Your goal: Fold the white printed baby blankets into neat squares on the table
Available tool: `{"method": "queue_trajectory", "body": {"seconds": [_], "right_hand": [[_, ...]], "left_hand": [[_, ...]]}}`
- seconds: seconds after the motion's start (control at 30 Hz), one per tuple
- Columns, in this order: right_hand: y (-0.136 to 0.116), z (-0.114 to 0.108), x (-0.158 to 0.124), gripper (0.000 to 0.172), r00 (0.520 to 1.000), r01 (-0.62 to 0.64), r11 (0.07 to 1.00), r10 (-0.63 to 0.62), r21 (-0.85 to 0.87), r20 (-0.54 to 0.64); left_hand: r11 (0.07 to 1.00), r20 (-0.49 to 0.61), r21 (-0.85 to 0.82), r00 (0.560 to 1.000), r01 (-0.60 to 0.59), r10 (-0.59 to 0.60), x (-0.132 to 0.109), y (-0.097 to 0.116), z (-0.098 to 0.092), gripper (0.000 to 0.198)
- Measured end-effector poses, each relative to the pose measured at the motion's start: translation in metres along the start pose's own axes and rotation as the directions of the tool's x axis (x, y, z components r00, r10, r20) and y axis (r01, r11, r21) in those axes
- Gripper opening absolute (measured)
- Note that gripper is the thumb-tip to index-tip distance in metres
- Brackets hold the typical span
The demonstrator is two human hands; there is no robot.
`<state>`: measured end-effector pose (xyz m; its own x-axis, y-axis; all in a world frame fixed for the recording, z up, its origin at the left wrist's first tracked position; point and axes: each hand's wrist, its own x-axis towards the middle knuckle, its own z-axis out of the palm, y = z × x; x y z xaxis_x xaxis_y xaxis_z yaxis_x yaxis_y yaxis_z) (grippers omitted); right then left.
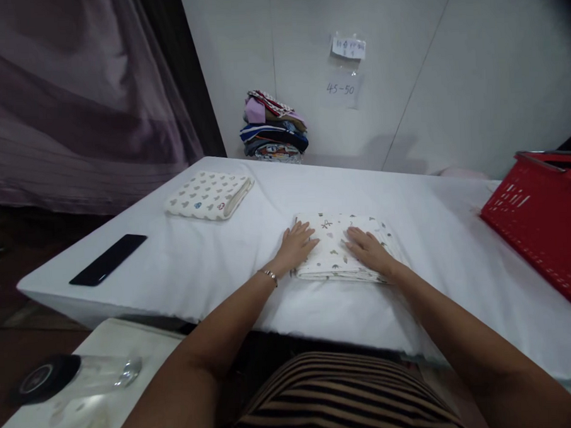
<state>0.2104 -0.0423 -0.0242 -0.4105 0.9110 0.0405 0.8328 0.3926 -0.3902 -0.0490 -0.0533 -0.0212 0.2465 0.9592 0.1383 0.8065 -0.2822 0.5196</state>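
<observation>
White table: spread with a white cover [438, 245], it runs across in front of the person and bears the work.
Red basket: at the right end [536, 222], well apart from both hands.
Clothes stack: folded pieces piled by the wall [275, 127], past the table's far edge; I can't see what they rest on.
Printed cloth: white with small scattered motifs [334, 243], it lies folded near the table's front edge, under both hands, its layers showing along the near side. I'd judge the step in hand to be pressing and smoothing the fold.
Second cloth: also folded [209, 195], off to the left and apart from the first.
Dark slab: flat and black [109, 260], near the table's left edge.
Right hand: laid palm down over the cloth's right part [370, 251], fingers extended, pinching nothing.
Left hand: on the cloth's left edge [297, 244], fingers a little apart, gripping nothing. The next move, as I judge it, calls for light, even pressure so the layers stay square.
Bracelet: around the left wrist [269, 275], just beside the cloth.
</observation>
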Motion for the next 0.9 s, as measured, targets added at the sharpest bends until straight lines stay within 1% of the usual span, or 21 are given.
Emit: {"method": "queue_trajectory", "body": {"seconds": [0.07, 0.13, 0.2, 0.27, 0.33, 0.4, 0.53, 0.63, 0.77, 0.83, 0.9], "right_hand": [[-0.004, -0.007, -0.011, 0.059, 0.999, 0.047, 0.996, -0.046, 0.079, -0.010], [-0.006, -0.011, -0.026, 0.056, 0.989, 0.150, 0.982, -0.149, 0.111, -0.012], [-0.007, -0.012, -0.040, 0.053, 0.967, 0.251, 0.962, -0.254, 0.108, 0.015], [-0.006, -0.009, -0.051, 0.050, 0.948, 0.307, 0.948, -0.312, 0.083, 0.057], [-0.004, -0.005, -0.057, 0.051, 0.940, 0.324, 0.945, -0.326, 0.038, 0.095], [-0.003, 0.000, -0.059, 0.052, 0.938, 0.333, 0.943, -0.330, -0.014, 0.108], [-0.002, 0.009, -0.060, 0.053, 0.934, 0.353, 0.931, -0.345, -0.095, 0.087], [-0.001, 0.017, -0.061, 0.050, 0.928, 0.373, 0.915, -0.367, -0.153, 0.063], [0.002, 0.026, -0.063, 0.047, 0.897, 0.428, 0.868, -0.441, -0.251, 0.003], [0.005, 0.031, -0.064, 0.048, 0.876, 0.449, 0.843, -0.480, -0.297, -0.038], [0.009, 0.036, -0.063, 0.050, 0.853, 0.466, 0.819, -0.516, -0.335, -0.074]], "left_hand": [[0.991, -0.076, -0.060, 0.991, -0.118, 0.113, -0.025, -0.001, -0.003, 0.041], [0.974, -0.137, -0.107, 0.973, -0.201, 0.186, -0.048, -0.003, -0.007, 0.034], [0.957, -0.139, -0.112, 0.957, -0.269, 0.253, -0.067, -0.006, -0.010, 0.031], [0.948, -0.093, -0.068, 0.948, -0.311, 0.305, -0.078, -0.010, -0.014, 0.029], [0.948, -0.047, -0.011, 0.948, -0.317, 0.316, -0.083, -0.012, -0.017, 0.026], [0.950, -0.024, 0.032, 0.950, -0.312, 0.313, -0.084, -0.012, -0.020, 0.025], [0.937, -0.007, 0.127, 0.944, -0.326, 0.330, -0.082, -0.007, -0.026, 0.028], [0.929, 0.018, 0.206, 0.950, -0.309, 0.312, -0.084, -0.004, -0.026, 0.032], [0.938, 0.029, 0.244, 0.968, -0.247, 0.248, -0.091, -0.004, -0.021, 0.030], [0.945, 0.019, 0.245, 0.976, -0.216, 0.218, -0.095, -0.004, -0.020, 0.028], [0.953, 0.003, 0.237, 0.981, -0.189, 0.194, -0.097, 0.001, -0.022, 0.024]]}}
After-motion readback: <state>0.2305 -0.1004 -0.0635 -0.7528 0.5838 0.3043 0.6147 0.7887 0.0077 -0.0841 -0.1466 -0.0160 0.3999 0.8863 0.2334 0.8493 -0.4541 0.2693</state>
